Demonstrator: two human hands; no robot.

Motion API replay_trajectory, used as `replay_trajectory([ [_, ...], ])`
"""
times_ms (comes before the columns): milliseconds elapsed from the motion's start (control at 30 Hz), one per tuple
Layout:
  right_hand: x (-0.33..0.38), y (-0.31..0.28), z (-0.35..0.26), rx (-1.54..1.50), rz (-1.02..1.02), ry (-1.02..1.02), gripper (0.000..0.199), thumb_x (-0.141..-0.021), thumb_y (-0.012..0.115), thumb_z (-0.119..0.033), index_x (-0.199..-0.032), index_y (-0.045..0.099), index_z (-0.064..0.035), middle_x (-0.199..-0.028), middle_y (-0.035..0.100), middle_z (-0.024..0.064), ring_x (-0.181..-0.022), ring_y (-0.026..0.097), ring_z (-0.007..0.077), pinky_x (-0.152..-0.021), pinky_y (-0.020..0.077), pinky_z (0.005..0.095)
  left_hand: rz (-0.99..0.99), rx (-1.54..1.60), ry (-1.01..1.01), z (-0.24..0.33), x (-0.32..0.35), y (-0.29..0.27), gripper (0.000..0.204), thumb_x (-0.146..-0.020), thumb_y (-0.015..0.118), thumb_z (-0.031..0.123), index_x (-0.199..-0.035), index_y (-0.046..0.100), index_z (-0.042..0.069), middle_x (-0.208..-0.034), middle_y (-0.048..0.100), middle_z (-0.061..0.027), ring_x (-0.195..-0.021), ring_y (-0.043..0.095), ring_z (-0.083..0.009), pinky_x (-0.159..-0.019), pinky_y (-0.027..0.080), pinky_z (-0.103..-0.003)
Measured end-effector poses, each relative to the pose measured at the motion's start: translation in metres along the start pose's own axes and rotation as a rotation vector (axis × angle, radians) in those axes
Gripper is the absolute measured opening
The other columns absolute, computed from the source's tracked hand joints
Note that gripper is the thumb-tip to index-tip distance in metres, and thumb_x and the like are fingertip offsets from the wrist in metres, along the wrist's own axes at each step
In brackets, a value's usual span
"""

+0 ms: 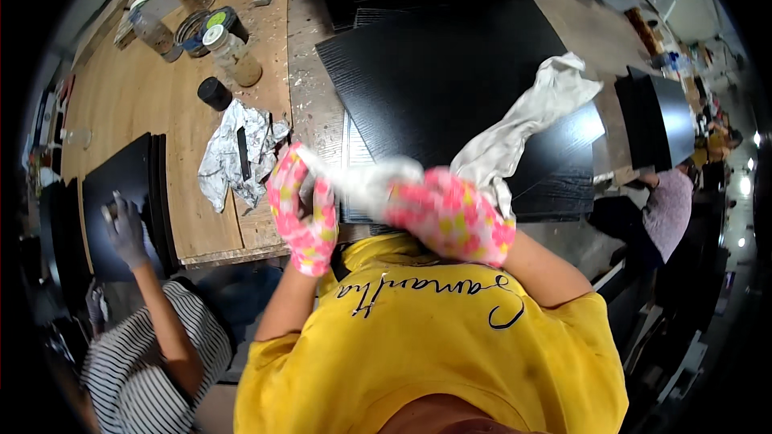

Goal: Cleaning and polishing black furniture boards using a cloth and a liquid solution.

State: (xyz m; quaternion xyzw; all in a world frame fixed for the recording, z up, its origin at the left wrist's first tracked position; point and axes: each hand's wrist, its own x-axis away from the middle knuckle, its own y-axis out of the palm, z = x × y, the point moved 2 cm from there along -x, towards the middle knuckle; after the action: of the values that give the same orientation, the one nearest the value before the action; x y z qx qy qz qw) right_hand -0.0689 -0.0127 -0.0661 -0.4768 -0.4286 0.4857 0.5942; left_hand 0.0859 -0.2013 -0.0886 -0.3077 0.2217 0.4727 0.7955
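Both my hands wear white gloves patterned in pink and yellow. A white cloth [354,181], smeared by motion, stretches between them in front of my chest. My left hand [305,221] pinches its left end with the fingertips. At the other end my right hand [454,217] is closed round the cloth, its fingertips blurred. Beyond them lies a stack of black wood-grained panels [450,72], the top one turned askew. A second, crumpled white cloth [523,116] is draped across the panels' right side, close to my right hand.
Left of my hands, a paint-stained rag [233,153] with a dark strip on it lies on the wooden table [181,185]. Behind it stand a black cup [215,93] and several jars [233,56]. A co-worker's gloved hand [125,229] touches black panels at left; another person [667,209] works at right.
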Motion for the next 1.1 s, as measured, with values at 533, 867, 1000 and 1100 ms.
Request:
replay_trajectory([
  [533, 0.06, -0.004, 0.003, -0.516, 0.182, 0.034, 0.045, -0.079, 0.059, -0.015, -0.124, 0.065, -0.0181, -0.131, 0.059, 0.0094, -0.11, 0.058, 0.0283, -0.092, 0.0459, 0.0432, -0.857, 1.262, -1.236, 0.033, 0.085, 0.013, 0.04, -0.097, 0.054, 0.026, -0.121, 0.059, -0.005, -0.082, 0.068, -0.0099, -0.067, 0.054, -0.0096, -0.061, 0.044, -0.025],
  [867, 0.121, 0.043, 0.293, -0.351, 0.393, 1.081, 0.041, -0.096, 0.057, -0.032, -0.134, 0.057, -0.0185, -0.124, 0.064, 0.0194, -0.121, 0.055, 0.0376, -0.104, 0.0414, 0.0409, -0.664, 0.957, -1.375, 0.093, 0.069, 0.065, 0.037, -0.092, 0.069, 0.028, -0.116, 0.058, 0.002, -0.088, 0.07, -0.0145, -0.058, 0.063, -0.0139, -0.049, 0.05, -0.024],
  [1000, 0.146, 0.043, 0.311, -0.679, 0.468, 1.074, 0.045, -0.095, 0.06, -0.039, -0.123, 0.063, -0.0035, -0.117, 0.066, 0.0204, -0.114, 0.061, 0.0326, -0.097, 0.0453, 0.0367, -0.598, 0.928, -1.373, 0.116, 0.057, 0.056, 0.029, -0.091, 0.068, 0.017, -0.114, 0.059, 0.002, -0.086, 0.068, -0.0133, -0.06, 0.064, -0.0144, -0.047, 0.049, -0.023],
  [1100, 0.174, 0.023, 0.298, -0.666, 0.603, 0.893, 0.042, -0.093, 0.063, -0.036, -0.114, 0.068, 0.0, -0.111, 0.069, 0.0203, -0.107, 0.064, 0.0322, -0.093, 0.0478, 0.0377, -0.498, 0.955, -1.317, 0.128, 0.043, 0.035, 0.031, -0.086, 0.07, 0.012, -0.112, 0.059, -0.002, -0.09, 0.068, -0.0181, -0.061, 0.063, -0.0158, -0.045, 0.045, -0.021],
])
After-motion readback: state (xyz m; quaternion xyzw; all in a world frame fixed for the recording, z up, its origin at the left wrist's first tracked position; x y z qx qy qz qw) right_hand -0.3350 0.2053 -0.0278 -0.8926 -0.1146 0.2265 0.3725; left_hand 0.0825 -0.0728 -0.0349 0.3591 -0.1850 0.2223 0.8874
